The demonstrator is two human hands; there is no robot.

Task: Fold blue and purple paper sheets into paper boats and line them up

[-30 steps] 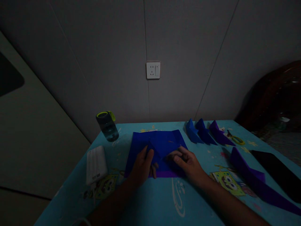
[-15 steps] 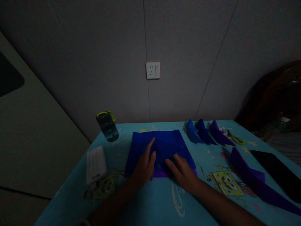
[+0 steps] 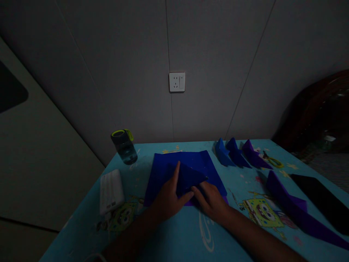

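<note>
A folded blue paper triangle point(image 3: 191, 175) lies on a stack of blue paper sheets point(image 3: 163, 163) in the middle of the cartoon-printed table point(image 3: 174, 233). My left hand point(image 3: 169, 196) rests flat on the triangle's left side, index finger stretched along its edge, thumb spread toward the right. My right hand point(image 3: 211, 198) lies just right of it, fingers pressed on the triangle's lower edge. A purple sheet peeks out under the blue stack near my right hand.
A water bottle point(image 3: 124, 146) with a green lid stands at the back left, a white power bank point(image 3: 111, 191) nearer. Three folded paper boats point(image 3: 237, 153) sit at the back right by scissors point(image 3: 269, 159). Purple folded paper point(image 3: 294, 207) and a dark phone point(image 3: 321, 198) lie right.
The blue flap has been folded down into a flat triangle. My left index finger moved up along its edge, and my right hand slid down and left to the lower edge.
</note>
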